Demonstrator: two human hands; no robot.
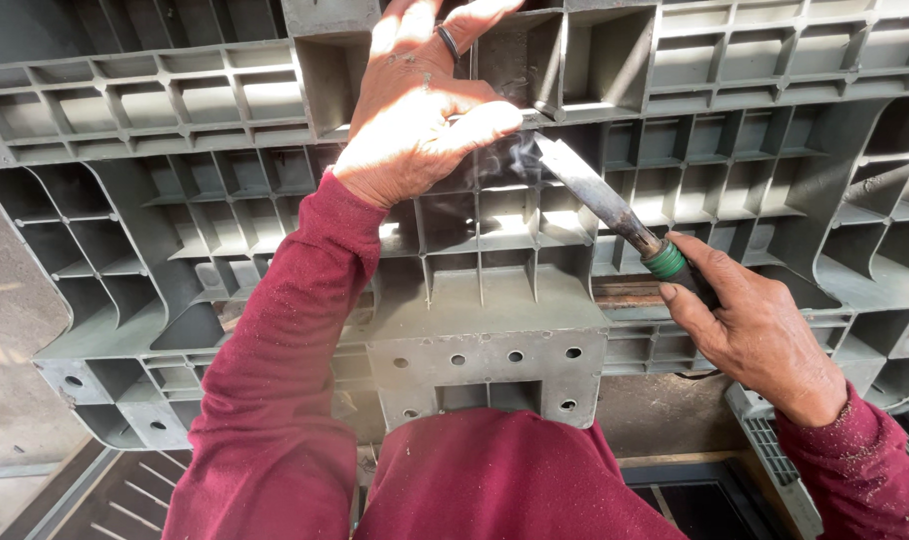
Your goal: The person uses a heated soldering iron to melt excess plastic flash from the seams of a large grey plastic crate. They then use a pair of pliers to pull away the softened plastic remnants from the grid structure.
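Two bare hands work on a large grey plastic pallet (495, 300), turned so its ribbed underside faces up: a moulded grid of square and slanted cells, dusty, with a flat foot block pierced by round holes near the person's body. The left hand (415, 110) lies flat against the ribs near the top, fingers spread and pressing, thumb stretched out to the right toward the tool's tip; a dark ring (448, 42) sits on one finger. The right hand (755, 330) has its grip closed round the handle of a flat metal blade (590, 190), dark, scorched and rough, with a green collar (666, 261) where blade meets handle. The blade's tip rests on a rib just beside the left thumb, and a thin wisp of smoke (510, 160) curls there. Both sleeves are dark red, speckled with pale dust. The handle itself is hidden inside the fist, and the pallet's edges run out of view on every side.
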